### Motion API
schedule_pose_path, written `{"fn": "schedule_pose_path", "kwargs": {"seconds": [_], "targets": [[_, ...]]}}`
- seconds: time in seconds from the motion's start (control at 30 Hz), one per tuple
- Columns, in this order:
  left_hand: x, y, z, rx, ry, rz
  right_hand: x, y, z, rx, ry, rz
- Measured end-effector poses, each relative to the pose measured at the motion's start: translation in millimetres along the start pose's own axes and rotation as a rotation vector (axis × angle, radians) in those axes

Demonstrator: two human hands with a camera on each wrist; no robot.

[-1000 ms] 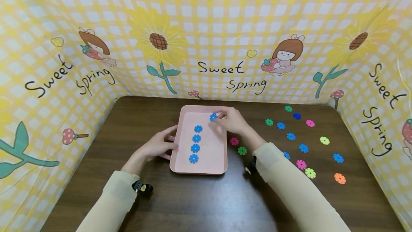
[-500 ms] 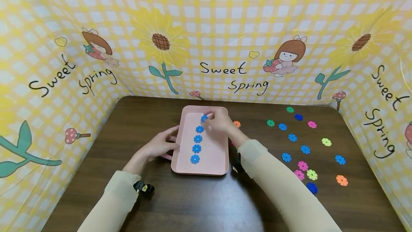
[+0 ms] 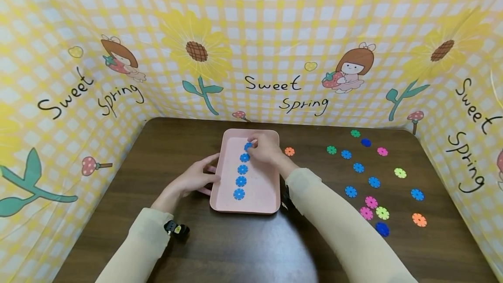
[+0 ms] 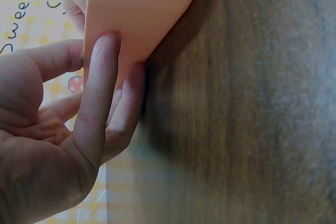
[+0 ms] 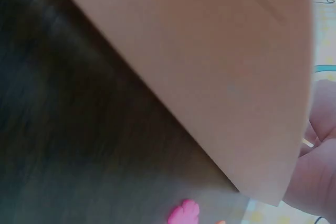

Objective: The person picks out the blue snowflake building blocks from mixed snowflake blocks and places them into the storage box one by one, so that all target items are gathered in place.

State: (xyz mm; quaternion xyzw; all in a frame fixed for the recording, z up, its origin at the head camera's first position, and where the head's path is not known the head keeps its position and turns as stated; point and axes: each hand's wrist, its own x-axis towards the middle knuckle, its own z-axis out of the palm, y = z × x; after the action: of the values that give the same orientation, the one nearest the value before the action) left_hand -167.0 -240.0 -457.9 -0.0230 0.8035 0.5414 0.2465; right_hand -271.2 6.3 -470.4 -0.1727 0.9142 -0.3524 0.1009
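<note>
A pink rectangular tray (image 3: 261, 195) lies on the table with several blue notched plastic discs (image 3: 241, 181) in a column along its middle. At the column's far end, my right hand (image 3: 266, 147) pinches another blue disc (image 3: 248, 146) close over the tray floor, right by the last disc. My left hand (image 3: 195, 177) touches the tray's left side. In the left wrist view, the fingers (image 4: 100, 77) lie fairly straight against the outer wall (image 4: 142, 3). The tray wall (image 5: 220, 77) covers most of my right hand (image 5: 317, 177) in the right wrist view.
Right of the tray, notched discs in blue, green (image 3: 332, 150), pink (image 3: 371, 202), yellow-green (image 3: 382, 212) and orange (image 3: 419, 220) lie scattered on the brown table (image 3: 251, 248). One orange disc (image 3: 289, 151) is near the tray's right edge. A checked cloth (image 3: 267, 34) walls the table.
My right hand has brought the blue disc left across the tray to the column's far end, then slightly nearer the last disc. My left hand stays at the tray's side.
</note>
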Motion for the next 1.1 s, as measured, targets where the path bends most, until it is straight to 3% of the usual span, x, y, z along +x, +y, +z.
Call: {"fn": "schedule_pose_path", "kwargs": {"seconds": [0.17,0.33,0.5,0.87,1.1], "targets": [[0.3,0.5,0.6,0.000,0.002,-0.011,-9.6,-1.6,-8.8,-0.035,0.012,-0.045],[0.3,0.5,0.4,0.001,-0.004,-0.005,-26.0,-0.3,-26.3,0.038,0.026,-0.117],[0.8,0.4,0.8,-0.003,-0.003,-0.012,-49.8,9.7,-51.3,0.065,0.035,-0.125],[2.6,-2.3,1.5,-0.008,-0.005,-0.018,-113.8,56.4,-107.6,0.045,0.083,-0.100],[2.6,-2.8,0.4,0.000,-0.002,-0.013,-157.0,94.0,-139.4,0.004,0.113,-0.031]]}}
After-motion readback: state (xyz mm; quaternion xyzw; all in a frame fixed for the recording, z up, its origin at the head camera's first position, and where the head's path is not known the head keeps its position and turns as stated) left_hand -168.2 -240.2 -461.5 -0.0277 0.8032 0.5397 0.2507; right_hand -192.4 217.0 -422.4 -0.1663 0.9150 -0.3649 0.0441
